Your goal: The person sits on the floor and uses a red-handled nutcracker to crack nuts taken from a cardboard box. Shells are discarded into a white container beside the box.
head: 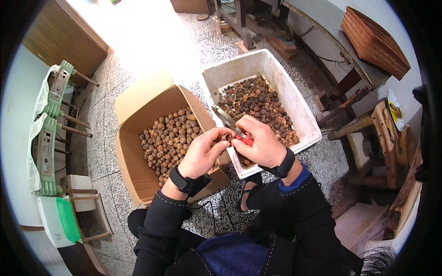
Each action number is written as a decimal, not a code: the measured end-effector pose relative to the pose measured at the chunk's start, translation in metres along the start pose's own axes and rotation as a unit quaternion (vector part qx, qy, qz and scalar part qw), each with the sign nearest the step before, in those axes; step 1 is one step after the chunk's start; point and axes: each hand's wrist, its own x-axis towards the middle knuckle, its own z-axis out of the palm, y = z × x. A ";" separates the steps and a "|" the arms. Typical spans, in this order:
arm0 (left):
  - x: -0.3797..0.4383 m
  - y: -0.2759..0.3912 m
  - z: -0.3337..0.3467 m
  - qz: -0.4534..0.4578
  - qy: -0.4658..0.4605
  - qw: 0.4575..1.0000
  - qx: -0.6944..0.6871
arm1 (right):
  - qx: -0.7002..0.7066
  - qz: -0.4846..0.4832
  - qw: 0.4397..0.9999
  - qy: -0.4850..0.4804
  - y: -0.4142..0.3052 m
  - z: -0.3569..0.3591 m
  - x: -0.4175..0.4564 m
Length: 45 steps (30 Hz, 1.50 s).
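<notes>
My left hand (pixel 203 148) pinches a dark brown nut or piece of husk (pixel 228 138) between thumb and fingertips. In my right hand (pixel 260 141) is a hand tool with a red handle (pixel 246 139) and a worn metal head (pixel 223 116), pointing up and to the left. The tool meets the piece at my left fingertips; my fingers hide their exact contact. Below my left hand stands an open cardboard box (pixel 131 165) holding many walnuts in their shells (pixel 172 134). Under my right hand is a white foam box (pixel 293 86) with dark nuts and broken husks (pixel 259 103).
A wooden bench frame (pixel 383 148) and a table carrying a woven basket (pixel 373 41) flank the right side. Green appliances (pixel 48 155) and a small wooden stool (pixel 93 220) stand at the left. My foot (pixel 247 195) rests on the speckled floor (pixel 103 148) near a cable.
</notes>
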 end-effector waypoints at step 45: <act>0.044 0.006 0.043 0.074 0.083 0.986 0.125 | 0.501 0.198 0.828 0.157 0.020 -0.024 0.000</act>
